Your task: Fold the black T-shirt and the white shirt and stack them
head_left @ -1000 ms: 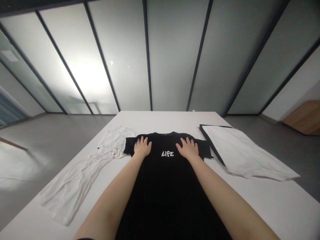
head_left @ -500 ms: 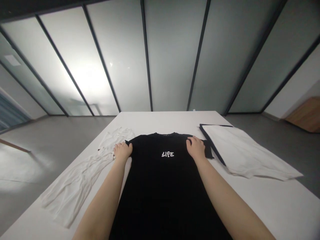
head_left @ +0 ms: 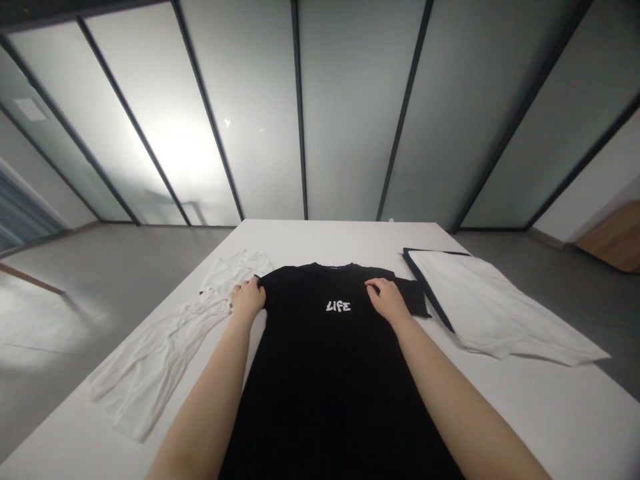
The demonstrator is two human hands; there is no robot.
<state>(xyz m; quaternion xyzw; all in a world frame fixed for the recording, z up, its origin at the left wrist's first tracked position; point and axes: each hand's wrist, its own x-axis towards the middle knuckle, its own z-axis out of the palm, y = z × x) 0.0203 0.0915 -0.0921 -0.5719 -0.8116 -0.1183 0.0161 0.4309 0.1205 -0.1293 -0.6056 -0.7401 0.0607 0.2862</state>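
Partly beneath right grip, black shirt

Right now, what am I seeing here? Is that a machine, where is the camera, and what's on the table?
No machine: these are a person's own bare hands, seen from a camera worn on the head, looking forward and down. On the white table lies a black T-shirt, spread out, with white lettering. The left hand is at one sleeve; the right hand is near the other shoulder. How firmly either grips the fabric, I can't tell. To the left lies rumpled white fabric; to the right, a flatter white cloth over something dark.
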